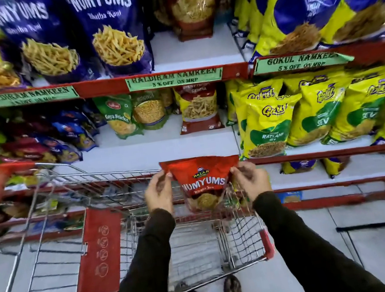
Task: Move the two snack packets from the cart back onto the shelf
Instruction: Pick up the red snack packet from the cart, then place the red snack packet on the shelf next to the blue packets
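Snack packet [203,182] upright above cart [239,239], pinched between left hand [159,193] and right hand [251,180]

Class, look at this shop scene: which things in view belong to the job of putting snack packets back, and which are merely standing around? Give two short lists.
Part of the job:
- red Numyums packet, in a grip at both top corners
- left hand
- right hand
- wire cart
- white shelf gap

Just standing around:
- blue Numyums bags
- yellow Gokul bags
- green price labels
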Tool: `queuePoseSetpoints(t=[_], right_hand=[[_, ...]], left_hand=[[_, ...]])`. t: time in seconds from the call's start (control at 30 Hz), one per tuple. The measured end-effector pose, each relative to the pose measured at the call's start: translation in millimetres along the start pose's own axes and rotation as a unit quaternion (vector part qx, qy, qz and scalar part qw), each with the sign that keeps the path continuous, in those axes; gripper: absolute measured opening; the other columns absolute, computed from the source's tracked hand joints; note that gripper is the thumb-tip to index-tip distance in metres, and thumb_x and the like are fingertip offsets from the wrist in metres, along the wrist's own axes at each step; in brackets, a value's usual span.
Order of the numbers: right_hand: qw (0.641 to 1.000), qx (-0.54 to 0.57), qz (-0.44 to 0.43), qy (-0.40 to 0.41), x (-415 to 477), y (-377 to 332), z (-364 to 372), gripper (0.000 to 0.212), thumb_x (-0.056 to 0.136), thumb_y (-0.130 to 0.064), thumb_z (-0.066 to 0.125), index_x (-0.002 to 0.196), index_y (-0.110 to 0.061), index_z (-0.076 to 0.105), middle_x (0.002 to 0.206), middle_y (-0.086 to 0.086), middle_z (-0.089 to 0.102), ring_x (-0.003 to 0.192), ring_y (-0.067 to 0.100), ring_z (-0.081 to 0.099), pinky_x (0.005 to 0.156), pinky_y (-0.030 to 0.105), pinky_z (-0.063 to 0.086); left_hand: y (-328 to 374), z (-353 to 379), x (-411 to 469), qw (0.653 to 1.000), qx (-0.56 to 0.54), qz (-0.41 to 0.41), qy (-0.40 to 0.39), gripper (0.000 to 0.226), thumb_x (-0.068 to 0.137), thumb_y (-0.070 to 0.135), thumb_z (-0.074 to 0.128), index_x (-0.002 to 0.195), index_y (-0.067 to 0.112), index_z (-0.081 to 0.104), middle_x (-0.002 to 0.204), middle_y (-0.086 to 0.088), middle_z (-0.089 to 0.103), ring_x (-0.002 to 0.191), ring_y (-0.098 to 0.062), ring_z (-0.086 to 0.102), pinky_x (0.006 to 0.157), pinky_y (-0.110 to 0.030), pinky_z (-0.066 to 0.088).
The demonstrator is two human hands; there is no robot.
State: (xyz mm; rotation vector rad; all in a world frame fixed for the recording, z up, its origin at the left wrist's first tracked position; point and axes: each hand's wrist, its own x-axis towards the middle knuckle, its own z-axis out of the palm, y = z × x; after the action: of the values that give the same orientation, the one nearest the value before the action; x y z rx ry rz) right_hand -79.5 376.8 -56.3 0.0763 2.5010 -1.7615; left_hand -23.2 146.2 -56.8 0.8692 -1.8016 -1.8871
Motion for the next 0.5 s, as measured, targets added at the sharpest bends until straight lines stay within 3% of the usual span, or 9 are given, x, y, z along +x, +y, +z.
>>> queuePoseSetpoints(t=[0.07,0.13,0.27,0.37,0.43,0.5], right_hand=[[0.998,0.027,-0.046,0.027,5.8,-20.8,-6.4,0.019,0.085,-0.018,0.071,0.077,-0.034,0.064,0.081,-0.003,0.071,0.067,-0.012,0.063,0.068,0.007,0.051],[0.994,0.067,-0.073,0.04,12.1,-45.7,-12.4,0.021,0.084,-0.016,0.072,0.076,-0.034,0.064,0.079,-0.007,0.07,0.066,-0.013,0.062,0.068,0.008,0.051],[0.981,0.116,-0.138,0.073,29.4,-94.0,-24.3,0.02,0.085,-0.018,0.071,0.074,-0.032,0.064,0.075,-0.006,0.068,0.066,-0.004,0.062,0.064,0.007,0.048],[0.967,0.148,-0.188,0.084,46.4,-131.7,-36.2,0.017,0.087,-0.019,0.068,0.075,-0.031,0.066,0.08,-0.001,0.07,0.074,0.01,0.063,0.069,0.018,0.052],[0.957,0.164,-0.218,0.103,58.3,-158.9,-45.9,0.016,0.087,-0.02,0.068,0.076,-0.03,0.067,0.082,-0.002,0.069,0.079,0.011,0.063,0.074,0.023,0.051],[0.945,0.179,-0.246,0.123,71.2,-188.6,-55.4,0.015,0.087,-0.019,0.068,0.077,-0.03,0.067,0.08,-0.009,0.068,0.076,0.002,0.061,0.073,0.019,0.05]], left_hand=[[23.4,5.0,3.1,0.999,-0.012,0.042,-0.015,0.015,0.089,0.007,0.063,0.101,-0.001,0.062,0.09,-0.008,0.065,0.079,-0.012,0.061,0.082,-0.028,0.053],[48.0,9.8,7.2,0.997,-0.036,0.067,-0.027,0.011,0.09,0.01,0.063,0.1,0.008,0.062,0.098,-0.014,0.064,0.089,-0.022,0.06,0.082,-0.038,0.057],[97.0,21.4,15.2,0.991,-0.079,0.105,-0.037,0.008,0.089,0.02,0.065,0.088,0.028,0.067,0.098,-0.014,0.067,0.091,-0.019,0.065,0.066,-0.028,0.062],[139.1,34.9,22.2,0.981,-0.075,0.177,-0.019,0.015,0.088,0.022,0.066,0.085,0.037,0.065,0.09,-0.001,0.068,0.081,-0.003,0.066,0.059,-0.018,0.059],[168.4,44.8,30.1,0.968,-0.068,0.24,0.002,0.006,0.087,0.025,0.067,0.09,0.031,0.067,0.091,0.002,0.07,0.078,0.004,0.064,0.065,-0.018,0.058],[200.2,56.8,38.9,0.957,-0.043,0.287,0.025,0.018,0.085,0.037,0.066,0.1,0.028,0.069,0.1,-0.004,0.073,0.086,-0.006,0.064,0.081,-0.033,0.059]])
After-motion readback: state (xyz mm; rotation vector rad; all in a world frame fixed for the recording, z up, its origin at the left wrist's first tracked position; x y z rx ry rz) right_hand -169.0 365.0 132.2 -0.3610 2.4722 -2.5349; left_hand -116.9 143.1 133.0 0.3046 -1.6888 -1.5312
